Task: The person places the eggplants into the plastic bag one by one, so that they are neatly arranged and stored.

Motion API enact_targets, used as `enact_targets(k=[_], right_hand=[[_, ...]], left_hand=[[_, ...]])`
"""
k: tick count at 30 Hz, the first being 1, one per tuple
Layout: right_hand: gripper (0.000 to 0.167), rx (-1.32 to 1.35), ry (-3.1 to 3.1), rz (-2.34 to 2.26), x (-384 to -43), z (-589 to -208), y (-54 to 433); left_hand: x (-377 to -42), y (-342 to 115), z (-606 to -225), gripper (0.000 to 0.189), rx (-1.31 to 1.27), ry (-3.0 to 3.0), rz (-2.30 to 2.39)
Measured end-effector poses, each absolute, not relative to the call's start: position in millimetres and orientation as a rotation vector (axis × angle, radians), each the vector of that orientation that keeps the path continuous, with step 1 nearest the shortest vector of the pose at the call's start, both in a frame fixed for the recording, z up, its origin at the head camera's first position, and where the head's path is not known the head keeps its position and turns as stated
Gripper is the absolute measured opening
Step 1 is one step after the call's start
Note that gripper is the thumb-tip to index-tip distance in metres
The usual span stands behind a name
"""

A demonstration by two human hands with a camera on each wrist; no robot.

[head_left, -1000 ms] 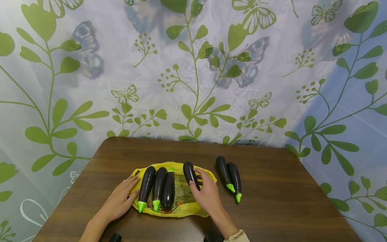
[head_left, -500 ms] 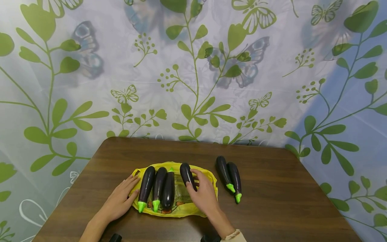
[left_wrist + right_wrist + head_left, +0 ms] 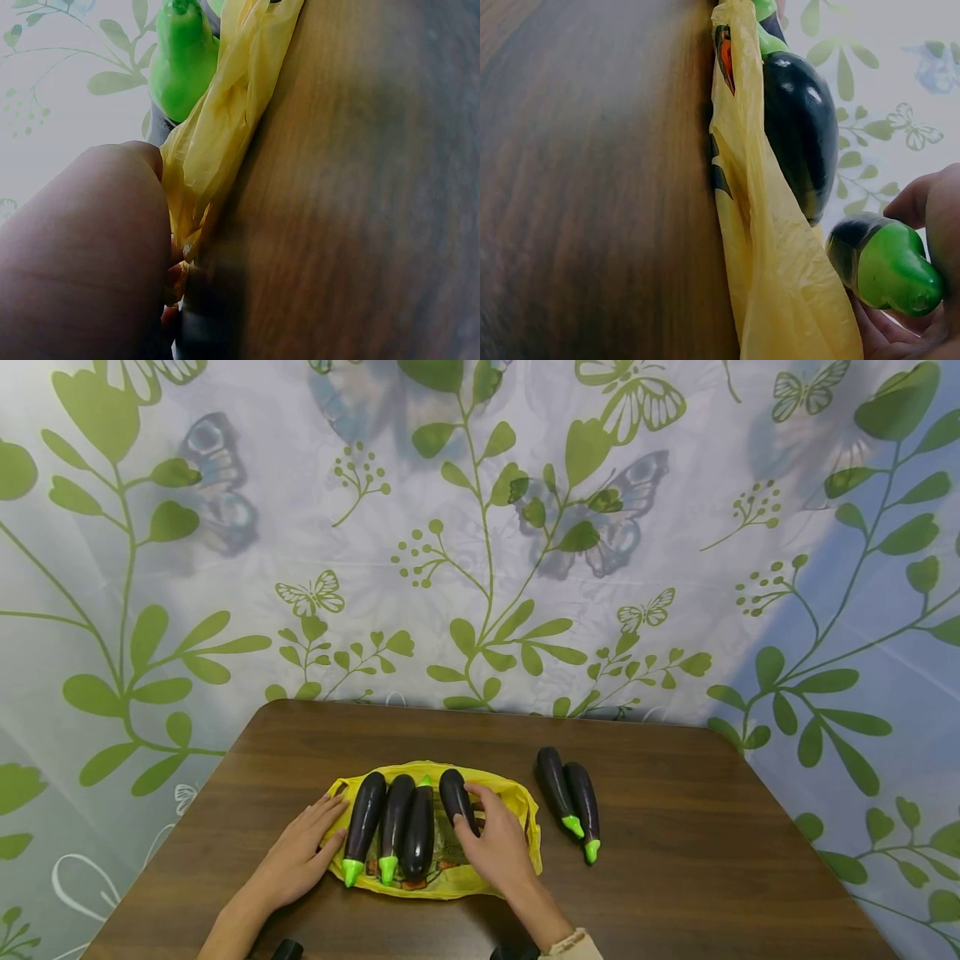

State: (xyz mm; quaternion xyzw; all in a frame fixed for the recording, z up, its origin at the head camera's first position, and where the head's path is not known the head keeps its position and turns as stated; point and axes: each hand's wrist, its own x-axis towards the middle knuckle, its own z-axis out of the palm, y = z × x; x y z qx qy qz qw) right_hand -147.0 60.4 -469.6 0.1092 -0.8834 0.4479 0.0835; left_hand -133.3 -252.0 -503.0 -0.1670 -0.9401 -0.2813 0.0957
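A yellow plastic bag (image 3: pixel 468 885) lies spread on the table, its rim standing up around three dark purple eggplants (image 3: pixel 365 818) side by side in its left part. My left hand (image 3: pixel 300 843) rests with extended fingers on the bag's left edge; the left wrist view shows yellow plastic (image 3: pixel 232 97) against it. Over the right part of the bag, my right hand (image 3: pixel 498 839) grips another eggplant (image 3: pixel 453 792) between thumb and fingers. Its green stem end (image 3: pixel 900 270) points at the right wrist camera. Whether this eggplant touches the bag's bottom is hidden.
Two more eggplants (image 3: pixel 555 785) lie together on the brown wooden table (image 3: pixel 690 843), right of the bag. A curtain (image 3: pixel 480 568) printed with leaves and butterflies hangs behind the table's far edge. Small black objects (image 3: pixel 287 950) show at the bottom edge of the head view.
My right hand has moved left and slightly down with the gripped eggplant, closer to the three eggplants in the bag. The bag's right rim is more exposed. My left hand has stayed put.
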Motion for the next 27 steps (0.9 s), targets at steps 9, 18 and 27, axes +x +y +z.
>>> enact_targets(k=[9,18,27], right_hand=[[0.046,0.325,-2.655,1.316,-146.9,-472.1,56.5],[0.042,0.321,-2.678,1.295,-149.0,-475.9,52.6],[0.041,0.315,-2.707,1.32,-148.5,-477.6,51.5]], left_hand=[[-133.5,-252.4,-503.0,0.049,-0.494,-2.796,-0.833],[-133.2,-252.4,-503.7,0.049,-0.493,-2.8,-0.834],[-134.7,-252.5,-504.6,0.05,-0.495,-2.796,-0.824]])
